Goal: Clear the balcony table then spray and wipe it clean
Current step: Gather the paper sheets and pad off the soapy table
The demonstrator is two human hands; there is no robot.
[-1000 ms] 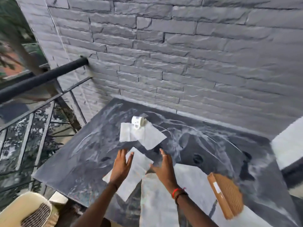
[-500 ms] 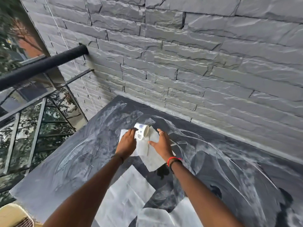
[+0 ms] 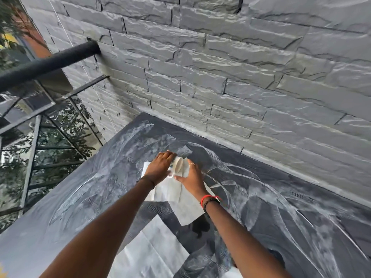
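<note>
**Tipped cup being taken off the table**

At far left, a black metal railing (image 3: 50, 63) meets the rough grey stone wall (image 3: 241, 77). Right of it, the left hand (image 3: 160, 167) reaches over a small white ceramic cup (image 3: 178, 165), fingers curled across its body in a grasp. The cup lies on its side on a crumpled white paper napkin (image 3: 170, 192), in the far middle of the dark grey smeared table (image 3: 281, 207). Its long axis runs roughly left to right, with the open mouth turned rightward and towards the camera; a small handle loop seems to show at its near side.

Just beside the cup's mouth, the right hand (image 3: 193, 180) lies flat with straight fingers pressing the napkin down, holding nothing.

The cup is likely light, rigid, smooth and breakable, so a wrap round the body or a finger through the handle suits it. The napkin is limp and would lift with any tug.
</note>
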